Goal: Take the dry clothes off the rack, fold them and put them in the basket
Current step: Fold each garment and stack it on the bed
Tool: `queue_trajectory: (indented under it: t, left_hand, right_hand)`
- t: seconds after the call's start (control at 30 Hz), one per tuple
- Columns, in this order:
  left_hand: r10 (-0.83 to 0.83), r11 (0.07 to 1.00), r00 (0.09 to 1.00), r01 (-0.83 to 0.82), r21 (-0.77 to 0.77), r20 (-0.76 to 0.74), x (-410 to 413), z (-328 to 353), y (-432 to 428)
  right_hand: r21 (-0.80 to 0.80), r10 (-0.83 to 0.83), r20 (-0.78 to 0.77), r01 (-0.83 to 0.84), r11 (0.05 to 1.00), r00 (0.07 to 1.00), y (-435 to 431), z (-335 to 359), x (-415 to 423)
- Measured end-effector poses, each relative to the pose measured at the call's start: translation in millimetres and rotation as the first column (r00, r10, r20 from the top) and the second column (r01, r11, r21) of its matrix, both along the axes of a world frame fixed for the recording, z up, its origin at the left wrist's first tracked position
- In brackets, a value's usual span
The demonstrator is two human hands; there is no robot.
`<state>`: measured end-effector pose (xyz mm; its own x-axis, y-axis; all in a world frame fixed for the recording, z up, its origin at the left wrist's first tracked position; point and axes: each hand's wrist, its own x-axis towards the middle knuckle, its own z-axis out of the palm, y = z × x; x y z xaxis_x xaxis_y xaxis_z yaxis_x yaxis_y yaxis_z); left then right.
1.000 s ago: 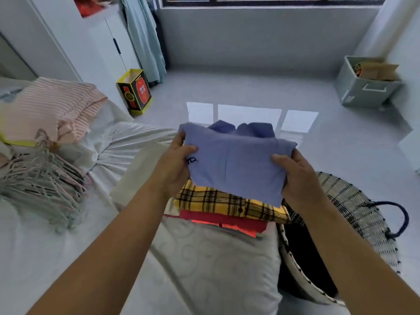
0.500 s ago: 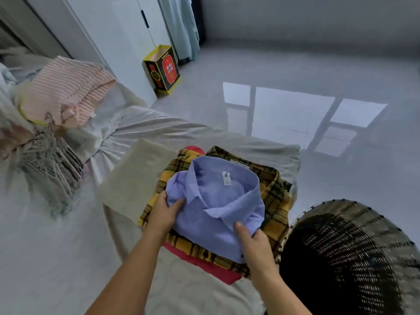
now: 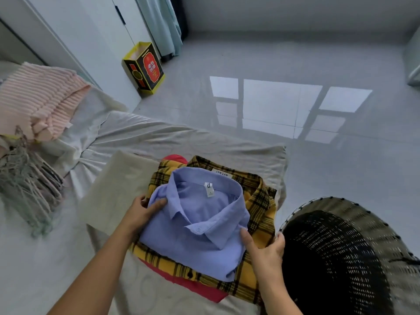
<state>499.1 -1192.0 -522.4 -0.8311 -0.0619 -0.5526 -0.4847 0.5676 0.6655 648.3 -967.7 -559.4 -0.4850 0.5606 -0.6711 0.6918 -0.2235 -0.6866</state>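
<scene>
Your blue shirt [image 3: 200,233] is light and plain; the checked shirt [image 3: 259,201] is yellow with black lines; the red cloth [image 3: 200,289] is plain bright red; the basket [image 3: 363,223] is black with little white dots; the striped blanket [image 3: 41,96] is pink; the box [image 3: 147,69] is yellow, black and red.

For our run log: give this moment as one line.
left hand, right hand: grip pile's sides | pile: blue shirt on yellow plaid shirt on red garment | wicker basket: alongside
</scene>
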Motion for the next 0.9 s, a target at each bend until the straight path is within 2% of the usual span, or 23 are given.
queue_trajectory:
  t: [0.03,0.1,0.17,0.27,0.4,0.5,0.53,0.6,0.73,0.9]
  left_hand:
    - [-0.036,0.999,0.998,0.035,0.016,0.046,-5,-1,-4]
    - [-0.096,0.994,0.988,0.089,0.058,0.118,-15,1,-3]
    - [-0.142,0.988,0.980,0.133,0.075,0.139,-21,-4,-2]
    - [-0.191,0.977,0.979,0.183,0.110,0.070,-29,-13,0]
    - [-0.088,0.979,0.990,0.066,0.194,0.108,-38,-22,3]
    - [-0.059,0.981,0.979,0.020,0.193,0.196,-45,-26,1]
    - [-0.070,0.983,0.968,0.026,0.180,0.240,-48,-28,-2]
    - [-0.121,0.983,0.943,0.071,0.168,0.311,-52,-27,-3]
    - [-0.214,0.973,0.924,0.172,0.153,0.318,-58,-28,-3]
    - [-0.172,0.976,0.923,0.113,0.184,0.345,-53,-29,2]
  right_hand:
    - [-0.134,-0.060,-0.018,0.057,0.989,0.998,0,-1,-2]
    - [-0.248,-0.130,-0.027,0.119,0.961,0.991,-2,-11,-11]
    - [-0.221,-0.068,0.054,0.078,0.972,0.996,-6,-19,-18]
    - [-0.120,0.051,0.185,-0.029,0.992,0.981,-5,-49,-16]
    - [-0.039,-0.020,0.188,0.028,0.999,0.982,-5,-32,-15]
    - [-0.158,-0.146,0.225,0.184,0.970,0.963,-4,-25,-17]
    - [-0.206,-0.135,0.207,0.178,0.962,0.969,-6,-27,-16]
    - [-0.194,-0.134,0.197,0.173,0.966,0.971,-3,-71,-3]
    - [-0.268,-0.152,0.090,0.171,0.948,0.984,-1,-22,-19]
    - [-0.334,-0.100,-0.019,0.088,0.938,0.995,-1,-29,-22]
